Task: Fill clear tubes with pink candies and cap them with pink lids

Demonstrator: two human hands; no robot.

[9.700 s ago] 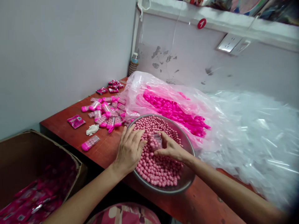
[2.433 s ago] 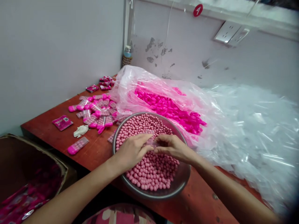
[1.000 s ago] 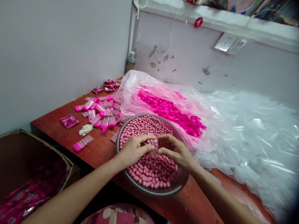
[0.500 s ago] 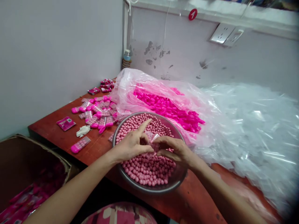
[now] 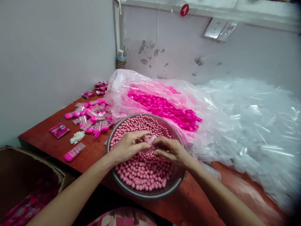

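Note:
A grey bowl (image 5: 147,196) full of round pink beads (image 5: 143,175) stands at the table's front edge. Above the beads, my right hand (image 5: 171,151) pinches a small clear plastic case (image 5: 152,138) between thumb and fingers. My left hand (image 5: 129,146) meets it from the other side, thumb and fingers closed on the case's left end. Most of the case is covered by fingers, so what is inside does not show clearly. Behind the bowl, a translucent bag (image 5: 117,83) lies open on bright pink plastic caps (image 5: 162,108).
Bead-filled cases with pink ends (image 5: 94,114) are heaped to the left; one such case (image 5: 74,152) lies nearer. A pink packet (image 5: 58,130) and a crumpled white piece (image 5: 77,137) lie beside them. Clear empty cases (image 5: 254,135) cover the right side. A cardboard box (image 5: 61,179) stands lower left.
My left index finger, raised before, has come down to the clear case. Both hands stay together over the bowl. The whole view has shifted slightly.

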